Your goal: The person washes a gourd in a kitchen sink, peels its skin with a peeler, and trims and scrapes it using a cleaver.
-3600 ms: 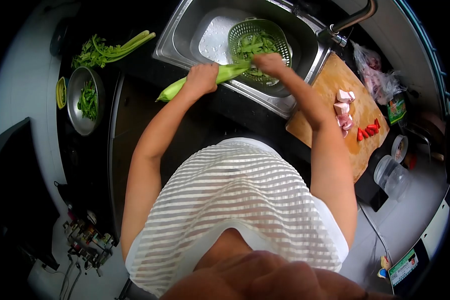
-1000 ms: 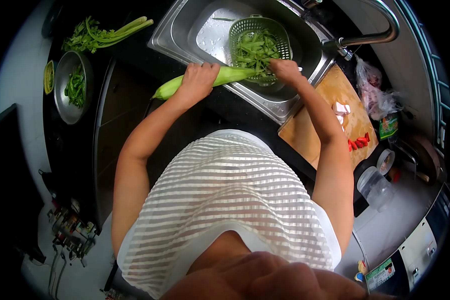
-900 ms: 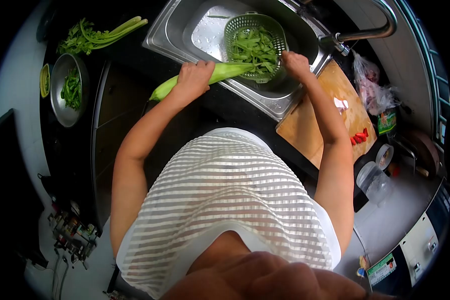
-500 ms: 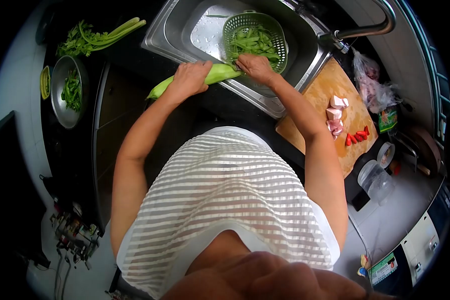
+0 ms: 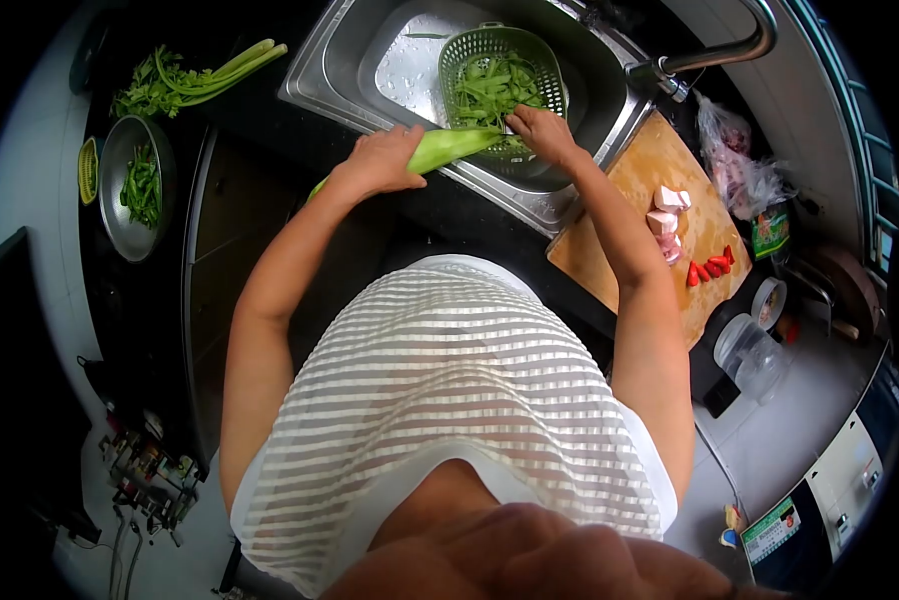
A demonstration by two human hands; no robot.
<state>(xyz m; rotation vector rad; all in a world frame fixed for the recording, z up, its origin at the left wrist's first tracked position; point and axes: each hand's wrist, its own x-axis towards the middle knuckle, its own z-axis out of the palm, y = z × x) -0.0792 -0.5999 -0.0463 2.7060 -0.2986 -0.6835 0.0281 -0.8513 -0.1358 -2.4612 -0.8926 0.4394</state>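
Observation:
My left hand [image 5: 383, 160] is wrapped round a long pale-green gourd [image 5: 452, 149], which lies slantwise across the sink's front rim. Its near end is mostly hidden behind my hand and forearm. At the far end of the gourd, my right hand [image 5: 544, 133] is closed on a small peeler [image 5: 505, 134], of which only a thin dark part shows. Just beyond both hands, a green colander [image 5: 553, 62] stands in the steel sink [image 5: 361, 62]. Green strips of peel [image 5: 500, 85] lie in it.
A wooden cutting board [image 5: 625, 190] at the right bears pale meat pieces [image 5: 667, 215] and cut red chillies [image 5: 710, 267]. The faucet [image 5: 715, 60] arches over the sink's right side. To the left are a metal bowl [image 5: 118, 222] of green peppers [image 5: 142, 190] and celery [image 5: 200, 82].
My right hand has moved right, past the gourd's tip. The gourd's far end has shifted slightly right, and its near end is now more hidden. My left hand still grips it.

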